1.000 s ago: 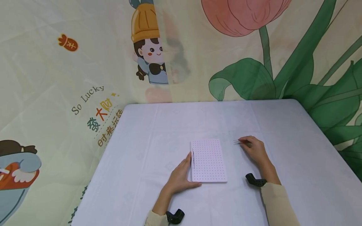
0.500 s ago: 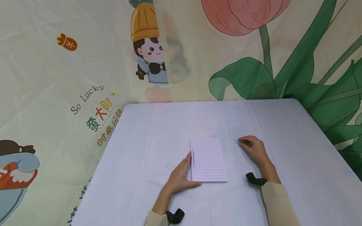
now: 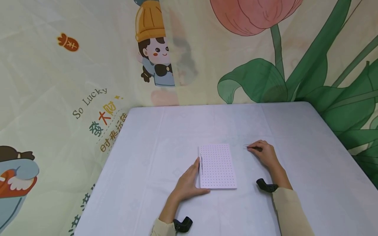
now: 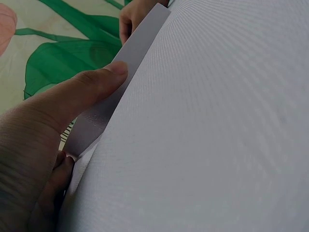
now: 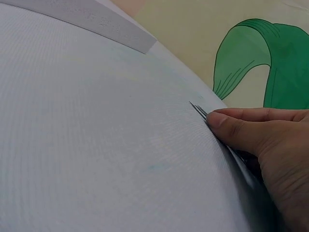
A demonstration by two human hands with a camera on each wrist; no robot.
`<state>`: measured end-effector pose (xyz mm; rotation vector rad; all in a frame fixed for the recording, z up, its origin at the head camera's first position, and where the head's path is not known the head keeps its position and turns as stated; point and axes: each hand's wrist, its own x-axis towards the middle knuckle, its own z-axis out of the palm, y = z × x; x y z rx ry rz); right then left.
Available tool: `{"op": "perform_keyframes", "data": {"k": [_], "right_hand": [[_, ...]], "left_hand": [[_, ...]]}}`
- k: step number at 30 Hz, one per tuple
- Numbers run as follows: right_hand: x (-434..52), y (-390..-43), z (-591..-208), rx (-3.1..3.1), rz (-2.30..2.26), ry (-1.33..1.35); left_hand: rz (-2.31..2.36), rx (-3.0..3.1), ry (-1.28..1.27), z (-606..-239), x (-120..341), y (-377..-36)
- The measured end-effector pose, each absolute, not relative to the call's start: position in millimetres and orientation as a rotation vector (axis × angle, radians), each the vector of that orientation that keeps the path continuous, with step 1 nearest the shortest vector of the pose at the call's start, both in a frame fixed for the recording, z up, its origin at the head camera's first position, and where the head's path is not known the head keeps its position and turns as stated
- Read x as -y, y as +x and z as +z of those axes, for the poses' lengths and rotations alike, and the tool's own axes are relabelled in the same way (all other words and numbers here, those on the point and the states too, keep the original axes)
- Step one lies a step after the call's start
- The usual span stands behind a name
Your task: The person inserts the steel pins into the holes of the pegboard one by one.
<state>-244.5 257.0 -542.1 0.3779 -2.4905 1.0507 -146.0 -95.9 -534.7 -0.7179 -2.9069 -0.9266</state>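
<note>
A white board [image 3: 218, 167] dotted with small holes lies flat at the middle of the table [image 3: 206, 124]. My left hand [image 3: 189, 183] rests against its left edge with the fingers straight, the thumb [image 4: 91, 87] lying along the board's side [image 4: 140, 48]. A few thin dark pins [image 3: 201, 164] stand by that edge. To the right of the board, my right hand [image 3: 265, 154] pinches thin metal tweezers [image 3: 247, 146] low on the cloth, tips pointing left toward the board. In the right wrist view, the thumb [image 5: 241, 128] presses on the tweezers [image 5: 199, 110].
The table is covered with a pale lilac cloth. Printed fabric with cartoon figures and a big tulip [image 3: 254, 16] hangs close behind and to both sides. Black wrist mounts [image 3: 267, 186] sit on both forearms.
Hands, board and tweezers stay where they were. Only the head view has drifted slightly.
</note>
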Motion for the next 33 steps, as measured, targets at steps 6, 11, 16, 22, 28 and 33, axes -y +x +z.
{"op": "perform_keyframes", "data": {"k": [6, 11, 16, 22, 28, 33], "right_hand": [[-256, -245, -541, 2.505, 1.039, 0.377], [-253, -244, -539, 2.526, 1.024, 0.394], [-247, -243, -537, 2.545, 0.997, 0.429], [-237, -241, -533, 2.507, 1.016, 0.407], [-219, -236, -522, 2.453, 1.162, 0.375], [-199, -230, -512, 2.367, 1.372, 0.399]], "left_hand": [[-0.924, 2.920, -0.707, -533, 97, -146], [-0.921, 2.917, -0.700, -534, 97, -146], [-0.928, 2.904, -0.708, -536, 97, -146], [-0.922, 2.892, -0.725, -539, 97, -147], [-0.912, 2.888, -0.736, -537, 98, -147], [-0.924, 2.885, -0.734, -535, 98, -146]]}}
